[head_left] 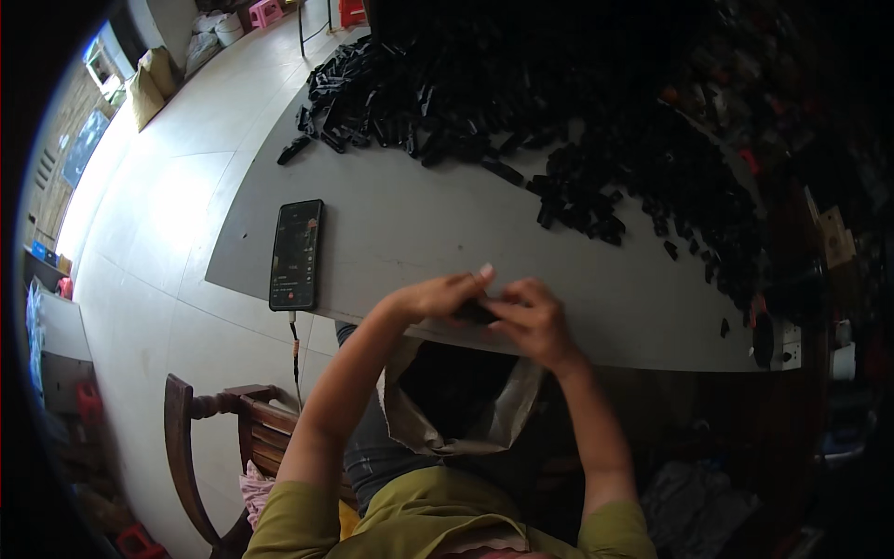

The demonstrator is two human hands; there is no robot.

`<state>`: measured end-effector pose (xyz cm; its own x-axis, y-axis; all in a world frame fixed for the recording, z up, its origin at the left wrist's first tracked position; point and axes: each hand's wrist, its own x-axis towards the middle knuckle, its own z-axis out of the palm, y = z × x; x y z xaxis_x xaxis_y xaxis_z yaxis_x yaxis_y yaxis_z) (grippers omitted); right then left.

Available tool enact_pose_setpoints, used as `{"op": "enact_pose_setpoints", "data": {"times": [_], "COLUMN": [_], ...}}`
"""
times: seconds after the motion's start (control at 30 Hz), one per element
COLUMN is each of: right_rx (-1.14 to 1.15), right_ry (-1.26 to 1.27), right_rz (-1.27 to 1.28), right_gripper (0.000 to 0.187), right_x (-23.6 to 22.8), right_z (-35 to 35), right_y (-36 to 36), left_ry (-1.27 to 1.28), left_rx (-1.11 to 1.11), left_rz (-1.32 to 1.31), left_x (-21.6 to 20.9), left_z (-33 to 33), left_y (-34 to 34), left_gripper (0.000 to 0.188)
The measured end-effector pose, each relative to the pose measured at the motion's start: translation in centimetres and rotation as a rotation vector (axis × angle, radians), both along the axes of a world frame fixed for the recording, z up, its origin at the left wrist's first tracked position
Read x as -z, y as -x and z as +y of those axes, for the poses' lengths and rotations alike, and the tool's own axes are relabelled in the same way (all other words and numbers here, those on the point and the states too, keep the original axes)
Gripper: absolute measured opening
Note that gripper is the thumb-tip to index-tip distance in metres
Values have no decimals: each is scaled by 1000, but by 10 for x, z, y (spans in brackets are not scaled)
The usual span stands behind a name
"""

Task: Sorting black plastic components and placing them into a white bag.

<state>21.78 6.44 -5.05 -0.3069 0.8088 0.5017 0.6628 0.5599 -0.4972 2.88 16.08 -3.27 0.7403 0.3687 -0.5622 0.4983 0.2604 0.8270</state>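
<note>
Both hands meet above the near edge of the grey table [400,242]. My left hand [447,296] is closed on a small black piece [477,314], mostly hidden by the fingers. From the other side my right hand [533,317], a little blurred, has its fingers bent in against the same piece. Just below the hands, an open bag [410,424] with a pale rim sits at my lap, dark inside. Many small black plastic-looking pieces [438,112] lie heaped across the far side of the table, and a second spread of black pieces [694,200] runs down its right side.
A phone [296,256] with its screen lit lies at the table's left edge, a cable [296,349] hanging from it. A wooden chair [182,456] stands at lower left. Sacks [149,88] and a pink stool [265,13] are on the floor beyond. A power socket [792,347] is at right.
</note>
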Motion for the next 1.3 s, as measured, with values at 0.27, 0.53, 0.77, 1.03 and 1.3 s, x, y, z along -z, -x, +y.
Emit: {"op": "enact_pose_setpoints", "data": {"times": [0.27,0.53,0.77,1.03,1.3], "right_rx": [-71,731,792,784,700], "right_ry": [42,78,126,117,-8], "right_rz": [291,-206,-132,-75,-80], "right_gripper": [32,40,37,38,38], "right_x": [15,29,38,34,43], "right_z": [31,88,92,91,70], "right_y": [-16,-48,-49,-52,-47], "left_ry": [-551,-1418,-1644,-1574,-1555], "left_rx": [282,-80,-150,-12,50], "left_rz": [136,-20,462,353,243], "left_x": [-2,13,19,36,31], "left_z": [-13,80,171,145,60], "left_y": [14,-38,-85,-110,-59], "left_gripper": [77,51,90,52,48]}}
